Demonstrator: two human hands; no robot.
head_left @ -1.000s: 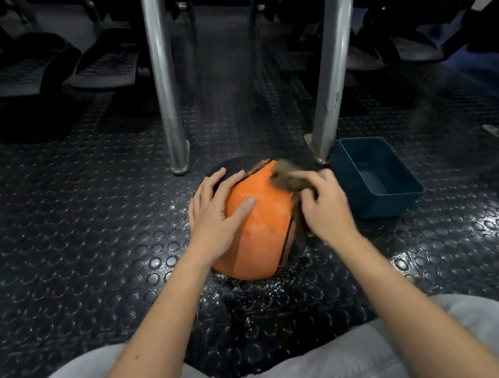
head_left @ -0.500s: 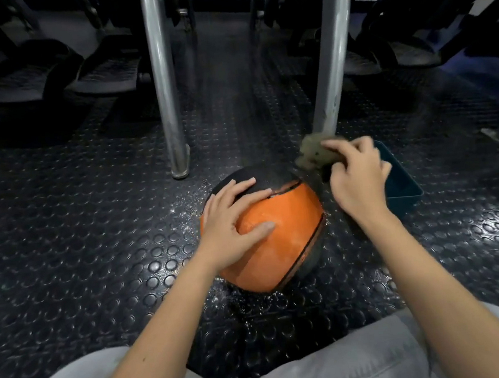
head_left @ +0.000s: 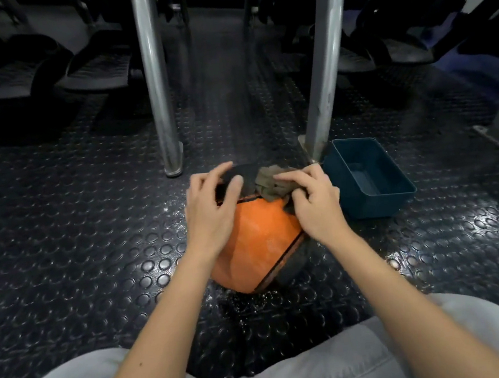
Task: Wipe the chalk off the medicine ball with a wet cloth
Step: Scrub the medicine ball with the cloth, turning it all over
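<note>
Lying on studded black floor [head_left: 78, 237], just beside teal tub [head_left: 373, 203]: orange-and-black medicine ball [head_left: 256, 234], showing faint pale speckling on orange panel. Steadying with left hand [head_left: 210, 211], fingers spread loosely; gripping crumpled grey-brown cloth [head_left: 272, 183] in right hand [head_left: 314, 203], pressing against ball's top.

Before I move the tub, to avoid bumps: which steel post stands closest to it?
The leaning right-hand post, its foot at the blue tub's far corner; the upright post stands apart, farther left.
</note>
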